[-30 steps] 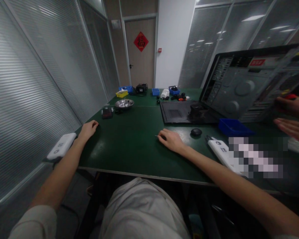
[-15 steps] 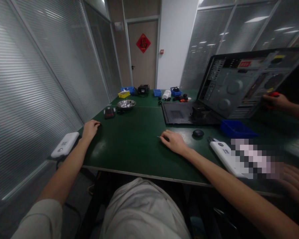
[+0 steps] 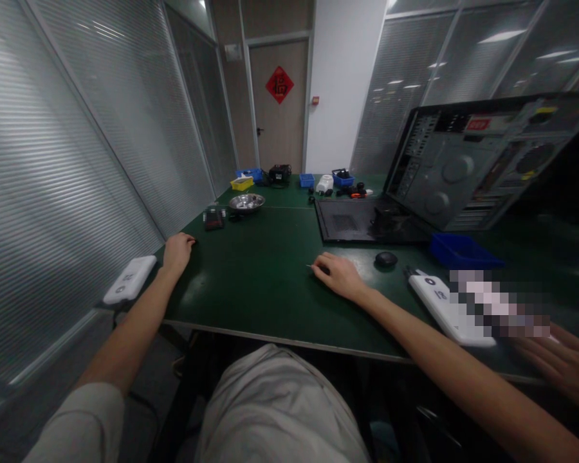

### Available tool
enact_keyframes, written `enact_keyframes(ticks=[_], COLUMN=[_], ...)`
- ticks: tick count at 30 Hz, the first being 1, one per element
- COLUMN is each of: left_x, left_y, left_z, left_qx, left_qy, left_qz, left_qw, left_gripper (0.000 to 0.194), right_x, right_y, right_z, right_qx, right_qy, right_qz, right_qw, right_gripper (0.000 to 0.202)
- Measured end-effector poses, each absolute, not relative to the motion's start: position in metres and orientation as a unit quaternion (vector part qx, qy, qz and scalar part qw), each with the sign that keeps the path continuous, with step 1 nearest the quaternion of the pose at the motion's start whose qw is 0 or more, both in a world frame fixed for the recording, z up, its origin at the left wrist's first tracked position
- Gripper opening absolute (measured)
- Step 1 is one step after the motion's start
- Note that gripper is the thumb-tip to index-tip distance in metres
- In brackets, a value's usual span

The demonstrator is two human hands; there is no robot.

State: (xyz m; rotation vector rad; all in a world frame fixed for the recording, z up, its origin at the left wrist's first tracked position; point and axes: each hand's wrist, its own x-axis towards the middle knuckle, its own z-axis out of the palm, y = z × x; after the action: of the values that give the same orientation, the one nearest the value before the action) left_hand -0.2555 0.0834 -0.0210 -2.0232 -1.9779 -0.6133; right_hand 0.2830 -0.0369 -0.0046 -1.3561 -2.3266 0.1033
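Note:
My left hand (image 3: 177,252) rests on the left side of the green table, its fingers pinched together. A small dark bit shows at the fingertips, too small to name. My right hand (image 3: 336,273) lies on the table's middle with the fingers curled in. From between its thumb and forefinger pokes a thin pale stick (image 3: 309,265), most of it hidden by the hand. Just right of that hand is a black computer mouse (image 3: 385,259). A white power bank (image 3: 129,280) lies at the table's left edge, beside my left forearm.
An open computer case (image 3: 456,168) stands at the right, its black side panel (image 3: 343,222) flat on the table. Near it are a blue tray (image 3: 463,252), another white power bank (image 3: 446,308) and a co-worker's hand (image 3: 560,363). A metal bowl (image 3: 246,204) sits farther back.
The co-worker's hand with the red-handled tool has left the computer case and is out of view. Their other hand has shifted slightly near the blurred patch. My hands stay put.

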Motion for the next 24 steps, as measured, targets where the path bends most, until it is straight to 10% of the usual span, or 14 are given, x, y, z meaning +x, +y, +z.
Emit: enact_keyframes(ticks=[24], left_x=[-0.226], left_y=[0.065], left_z=[-0.011], left_qx=[-0.682], left_qy=[-0.705], left_qz=[-0.068], left_qw=[0.184], left_gripper=[0.037], right_x=[0.285], right_y=[-0.036], right_z=[-0.006], right_qx=[-0.485], right_qy=[-0.842], right_qz=[0.042], right_qw=[0.230], right_gripper=[0.022])
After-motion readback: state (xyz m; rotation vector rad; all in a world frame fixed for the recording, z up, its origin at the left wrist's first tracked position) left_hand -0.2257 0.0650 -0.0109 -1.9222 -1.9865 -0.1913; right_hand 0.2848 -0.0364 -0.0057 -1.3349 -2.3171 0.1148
